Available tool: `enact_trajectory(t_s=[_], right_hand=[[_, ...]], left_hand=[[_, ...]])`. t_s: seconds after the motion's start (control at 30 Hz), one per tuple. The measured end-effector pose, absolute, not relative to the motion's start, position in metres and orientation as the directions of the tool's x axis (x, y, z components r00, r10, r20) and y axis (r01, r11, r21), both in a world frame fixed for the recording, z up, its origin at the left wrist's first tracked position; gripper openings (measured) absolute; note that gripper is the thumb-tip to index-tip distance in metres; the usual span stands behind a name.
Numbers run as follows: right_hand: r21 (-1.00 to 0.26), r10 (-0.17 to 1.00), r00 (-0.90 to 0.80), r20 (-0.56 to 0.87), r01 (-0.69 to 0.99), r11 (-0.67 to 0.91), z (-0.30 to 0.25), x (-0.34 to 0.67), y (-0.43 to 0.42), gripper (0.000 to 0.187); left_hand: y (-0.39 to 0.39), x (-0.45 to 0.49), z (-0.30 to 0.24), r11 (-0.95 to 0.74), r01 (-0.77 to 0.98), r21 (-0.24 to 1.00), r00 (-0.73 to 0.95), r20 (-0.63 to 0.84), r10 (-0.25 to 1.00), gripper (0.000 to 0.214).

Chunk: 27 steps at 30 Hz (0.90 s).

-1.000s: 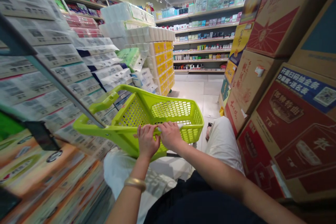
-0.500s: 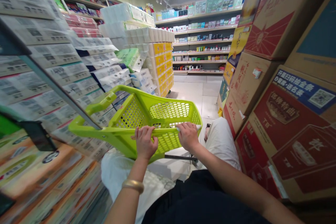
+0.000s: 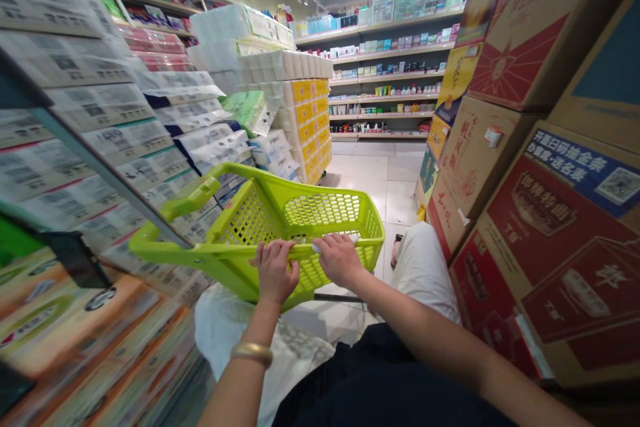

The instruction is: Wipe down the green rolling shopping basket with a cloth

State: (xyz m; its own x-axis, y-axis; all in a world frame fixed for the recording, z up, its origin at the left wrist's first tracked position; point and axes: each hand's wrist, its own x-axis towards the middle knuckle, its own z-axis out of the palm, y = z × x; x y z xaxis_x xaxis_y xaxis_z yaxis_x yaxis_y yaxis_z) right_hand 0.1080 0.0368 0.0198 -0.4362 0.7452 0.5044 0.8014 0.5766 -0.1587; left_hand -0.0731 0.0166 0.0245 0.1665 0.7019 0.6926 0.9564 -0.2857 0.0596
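A lime-green plastic shopping cart (image 3: 295, 210) with perforated walls stands in front of my knees, its handle to the left. My left hand (image 3: 277, 270) is closed over the cart's near rim, thumb on the outer side. A short way to its right, my right hand (image 3: 340, 259) presses a white wipe (image 3: 354, 238) on the same rim. Only small bits of the wipe show at both sides of the fingers; the rest is hidden under them. Inside the cart I see no goods.
Stacked tissue packs (image 3: 200, 140) line the left side. Printed cartons (image 3: 545, 213) rise close on the right. A metal pole (image 3: 115, 180) slants across the left. Tiled floor (image 3: 363, 173) leads to stocked shelves (image 3: 385, 77) at the back.
My right hand has slid left along the near rim with the white wipe, closer to my left hand. The left hand and the cart have stayed in place.
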Motion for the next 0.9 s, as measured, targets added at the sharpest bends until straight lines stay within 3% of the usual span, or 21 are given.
enact_trajectory(t_s=[0.3, 0.5, 0.67, 0.9], right_hand=[[-0.253, 0.828, -0.212, 0.519, 0.887, 0.386, 0.008, 0.139, 0.030, 0.029], [-0.227, 0.805, -0.345, 0.483, 0.838, 0.495, 0.025, 0.081, 0.029, 0.031], [-0.183, 0.739, -0.419, 0.528, 0.793, 0.581, 0.017, 0.100, 0.031, 0.035], [-0.238, 0.796, -0.245, 0.553, 0.870, 0.433, 0.001, 0.147, 0.029, 0.034]], left_hand=[[0.014, -0.064, 0.022, -0.271, 0.953, 0.133, 0.100, 0.708, 0.699, 0.033], [0.015, -0.066, 0.023, -0.261, 0.961, 0.088, 0.120, 0.721, 0.683, 0.031], [0.014, -0.071, 0.022, -0.283, 0.954, 0.103, 0.135, 0.692, 0.710, 0.034], [0.014, -0.065, 0.020, -0.261, 0.958, 0.120, 0.103, 0.705, 0.701, 0.032]])
